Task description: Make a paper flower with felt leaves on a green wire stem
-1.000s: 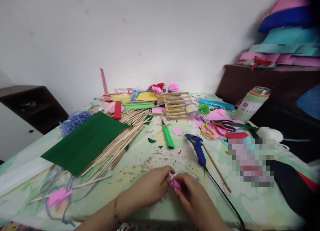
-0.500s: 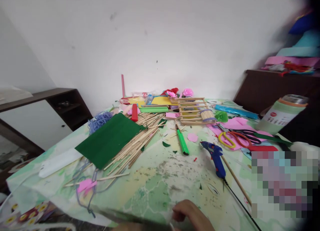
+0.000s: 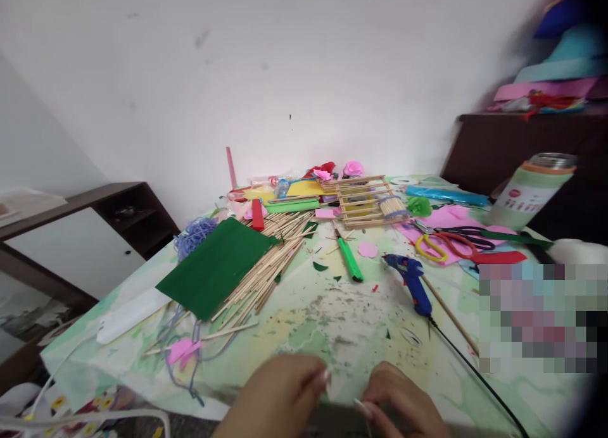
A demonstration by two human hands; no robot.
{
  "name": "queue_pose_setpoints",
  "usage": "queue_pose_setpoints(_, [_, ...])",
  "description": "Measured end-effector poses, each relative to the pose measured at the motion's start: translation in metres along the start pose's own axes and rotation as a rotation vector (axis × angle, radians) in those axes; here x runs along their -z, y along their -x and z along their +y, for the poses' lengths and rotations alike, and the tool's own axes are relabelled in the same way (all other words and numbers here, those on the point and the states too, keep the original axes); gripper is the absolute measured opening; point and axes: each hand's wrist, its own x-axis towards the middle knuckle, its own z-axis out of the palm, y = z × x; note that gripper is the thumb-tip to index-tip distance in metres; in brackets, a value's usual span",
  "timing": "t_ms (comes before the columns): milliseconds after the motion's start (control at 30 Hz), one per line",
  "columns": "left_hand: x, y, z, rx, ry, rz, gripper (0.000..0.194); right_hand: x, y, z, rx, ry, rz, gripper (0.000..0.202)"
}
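Note:
At the front edge of the table, my left hand [image 3: 285,394] is closed, its fingertips pressed together around something too small and blurred to name. A short gap to the right, my right hand [image 3: 401,400] is also closed in a pinch, with a small whitish bit at its fingertips that I cannot make out. Beyond my hands lie a green cutter knife [image 3: 349,259] and a blue glue gun [image 3: 411,283] with a black cord. Left of them, a dark green sheet [image 3: 213,267] partly covers a pile of thin wooden sticks [image 3: 266,261].
A stick frame [image 3: 363,202] stands at the back beside paper flowers [image 3: 353,168]. To the right are scissors [image 3: 458,240], pink paper and a bottle [image 3: 532,191]. Blue yarn [image 3: 194,237] and a white power strip [image 3: 130,314] lie on the left.
Both hands have come up further into view, the left one most. The camera view has tilted and shifted slightly; the things on the table lie as before.

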Motion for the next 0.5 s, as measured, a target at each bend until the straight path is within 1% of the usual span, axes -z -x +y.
queue_pose_setpoints(33, [0.008, -0.014, 0.023, -0.007, -0.195, 0.053, 0.036, -0.001, 0.001, 0.001, 0.006, 0.013, -0.002, 0.015])
queue_pose_setpoints(100, [0.024, -0.039, 0.061, -0.053, -0.398, 0.141, 0.035, -0.001, 0.004, 0.003, 0.022, 0.026, 0.002, 0.01])
queue_pose_setpoints(133, [0.032, -0.052, 0.075, -0.05, -0.48, 0.158, 0.035, -0.001, 0.005, 0.004, 0.021, 0.028, 0.009, 0.01])
queue_pose_setpoints(167, [0.037, -0.064, 0.085, -0.043, -0.507, 0.188, 0.036, -0.001, 0.006, 0.004, 0.015, 0.027, 0.017, 0.011])
queue_pose_setpoints(233, [0.045, -0.09, 0.094, -0.02, -0.536, 0.224, 0.038, -0.001, 0.006, 0.005, -0.008, 0.021, 0.051, 0.012])
queue_pose_setpoints(333, [0.046, -0.125, 0.091, 0.021, -0.558, 0.214, 0.033, -0.003, 0.007, 0.009, -0.018, 0.026, 0.123, 0.014])
queue_pose_setpoints(433, [0.038, -0.148, 0.088, 0.031, -0.526, 0.171, 0.027, -0.01, 0.01, 0.022, 0.022, 0.074, 0.134, 0.014])
queue_pose_setpoints(500, [0.026, -0.152, 0.09, -0.022, -0.463, 0.13, 0.023, -0.016, 0.014, 0.038, 0.002, 0.069, 0.115, 0.011])
